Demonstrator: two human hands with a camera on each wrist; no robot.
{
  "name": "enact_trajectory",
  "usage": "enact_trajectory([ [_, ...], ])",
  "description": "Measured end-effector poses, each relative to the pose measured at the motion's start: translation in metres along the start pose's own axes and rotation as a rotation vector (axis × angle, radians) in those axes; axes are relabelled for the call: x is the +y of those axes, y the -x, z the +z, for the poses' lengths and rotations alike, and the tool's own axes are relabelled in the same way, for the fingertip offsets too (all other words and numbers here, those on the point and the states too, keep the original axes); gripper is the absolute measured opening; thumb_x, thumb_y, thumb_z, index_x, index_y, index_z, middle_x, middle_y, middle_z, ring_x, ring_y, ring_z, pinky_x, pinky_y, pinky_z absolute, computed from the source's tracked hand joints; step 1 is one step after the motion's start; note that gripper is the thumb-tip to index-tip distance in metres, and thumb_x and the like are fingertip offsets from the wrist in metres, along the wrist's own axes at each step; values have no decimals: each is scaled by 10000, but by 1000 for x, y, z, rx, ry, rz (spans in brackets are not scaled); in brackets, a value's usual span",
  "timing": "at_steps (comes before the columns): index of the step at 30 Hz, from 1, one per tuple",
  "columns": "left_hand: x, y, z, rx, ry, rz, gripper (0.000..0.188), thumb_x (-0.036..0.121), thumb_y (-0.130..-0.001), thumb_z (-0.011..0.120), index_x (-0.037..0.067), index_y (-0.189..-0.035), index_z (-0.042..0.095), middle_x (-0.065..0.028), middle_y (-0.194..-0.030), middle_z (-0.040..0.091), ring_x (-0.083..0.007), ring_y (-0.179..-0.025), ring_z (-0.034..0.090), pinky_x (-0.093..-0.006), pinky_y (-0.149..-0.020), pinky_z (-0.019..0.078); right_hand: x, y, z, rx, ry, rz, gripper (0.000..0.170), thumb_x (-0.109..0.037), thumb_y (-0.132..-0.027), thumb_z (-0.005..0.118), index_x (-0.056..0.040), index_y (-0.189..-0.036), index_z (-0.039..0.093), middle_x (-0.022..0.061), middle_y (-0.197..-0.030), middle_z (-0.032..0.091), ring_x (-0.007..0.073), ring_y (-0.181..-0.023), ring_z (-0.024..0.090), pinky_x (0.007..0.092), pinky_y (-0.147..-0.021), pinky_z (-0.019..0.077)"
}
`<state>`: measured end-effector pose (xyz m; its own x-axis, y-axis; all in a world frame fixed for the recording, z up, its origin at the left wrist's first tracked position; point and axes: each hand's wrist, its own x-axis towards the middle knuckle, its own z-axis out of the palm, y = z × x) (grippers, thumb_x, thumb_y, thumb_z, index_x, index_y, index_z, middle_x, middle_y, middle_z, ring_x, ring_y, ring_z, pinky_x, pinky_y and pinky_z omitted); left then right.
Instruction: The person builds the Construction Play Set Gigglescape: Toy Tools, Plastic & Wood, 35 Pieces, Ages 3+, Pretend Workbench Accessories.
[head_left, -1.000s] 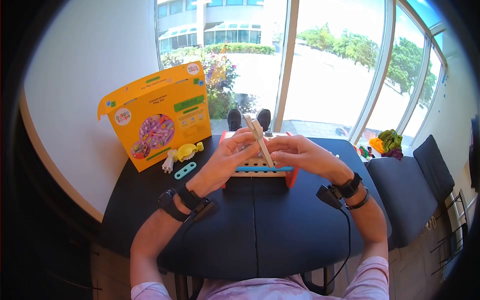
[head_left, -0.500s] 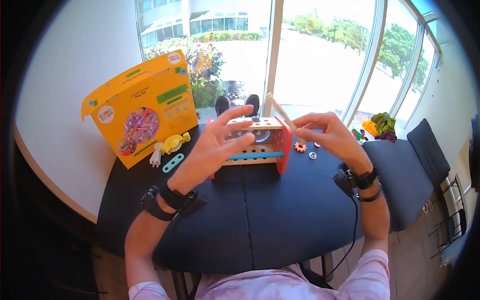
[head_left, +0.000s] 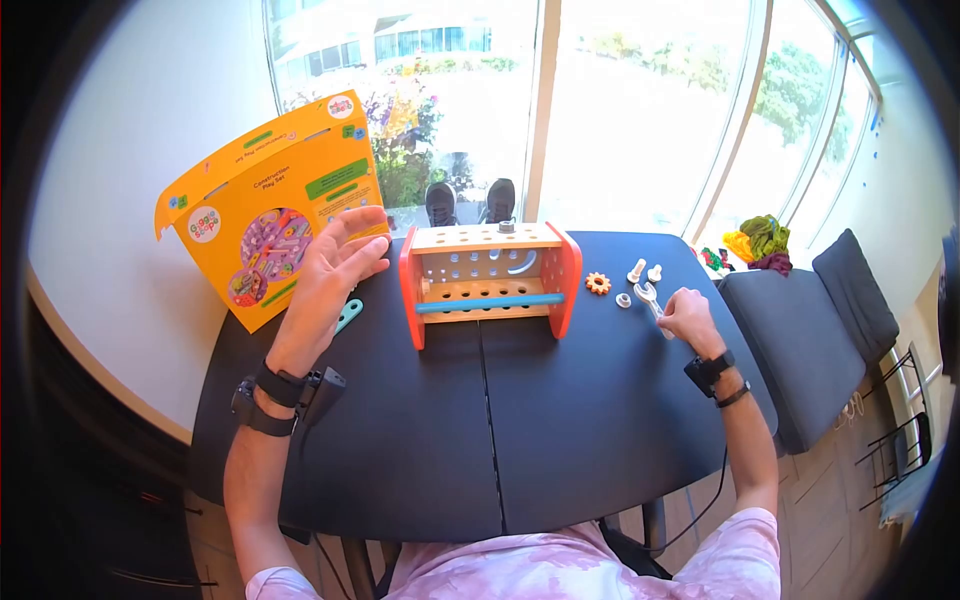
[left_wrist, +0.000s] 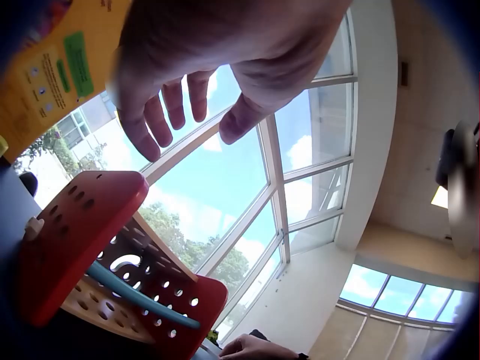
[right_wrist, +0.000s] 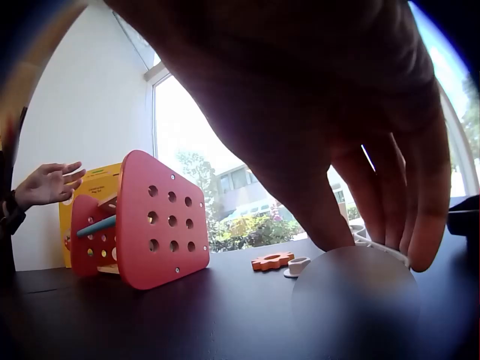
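My right hand (head_left: 690, 322) pinches the handle of a pale toy wrench (head_left: 648, 296) low at the table's right side, its open jaw pointing away from me. In the right wrist view, the fingers (right_wrist: 420, 217) reach down to the tabletop. My left hand (head_left: 335, 275) hovers with nothing in it, fingers loosely spread, in front of the yellow box (head_left: 300, 190). Between the hands stands a toy workbench (head_left: 488, 236) with red side panels, holed wooden boards and a blue bar. A teal holed strip (head_left: 348, 316) lies partly hidden behind the left hand.
Near the wrench lie an orange gear (head_left: 597, 284), a white nut (head_left: 623, 300) and two pale bolts (head_left: 636, 270). A grey bolt head (head_left: 506, 227) sits on the workbench top. A dark padded seat (head_left: 790, 340) adjoins the black table (head_left: 400, 420) on the right.
Both hands held the wrench up before the workbench; the left let go and moved left. The right carried the wrench right and down to the table.
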<state>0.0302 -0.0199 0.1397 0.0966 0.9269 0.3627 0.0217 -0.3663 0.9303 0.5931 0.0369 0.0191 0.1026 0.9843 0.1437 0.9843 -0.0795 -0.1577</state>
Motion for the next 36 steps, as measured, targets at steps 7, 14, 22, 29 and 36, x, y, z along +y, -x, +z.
enact_trajectory([
  [7,-6,-4,-3,28,-3,-16,414,165,-1081,712,50,-1463,602,-68,-1443,628,-170,-1302,650,-335,-1067,566,-2,-6,12,-23,127,55,307,-323,-802,931,-34,-862,848,185,-923,829,354,-892,815,432,-890,654],
  [14,-27,-25,-6,33,-133,-156,496,360,-1102,700,37,-1469,621,-80,-1390,668,-183,-1268,677,-355,-1058,576,-86,-5,-51,-88,-333,-84,707,-671,-983,707,11,-1130,822,170,-1067,828,321,-1001,805,417,-870,671],
  [22,-58,-45,3,-101,-223,-470,697,614,-1090,598,-41,-1281,747,-157,-1271,757,-289,-1119,757,-425,-910,658,-186,-6,-60,-512,-1067,-76,1022,-832,-1066,405,77,-1488,603,291,-1347,683,365,-1152,757,489,-858,707],
  [29,-53,-26,-7,-132,-26,-305,533,297,-1106,695,-59,-1495,622,-138,-1384,741,-180,-1191,753,-355,-995,639,-178,-6,-47,-494,-1239,-202,668,-492,-1132,600,37,-1533,527,189,-1461,620,298,-1268,703,470,-1041,645],
  [36,-88,-1,-13,-190,11,-168,710,28,-972,828,-75,-1600,515,-163,-1482,699,-217,-1314,710,-349,-1134,557,-180,16,-33,-359,-1199,-298,384,-137,-1029,749,1,-1318,538,143,-1353,628,272,-1354,669,414,-1065,602],
])
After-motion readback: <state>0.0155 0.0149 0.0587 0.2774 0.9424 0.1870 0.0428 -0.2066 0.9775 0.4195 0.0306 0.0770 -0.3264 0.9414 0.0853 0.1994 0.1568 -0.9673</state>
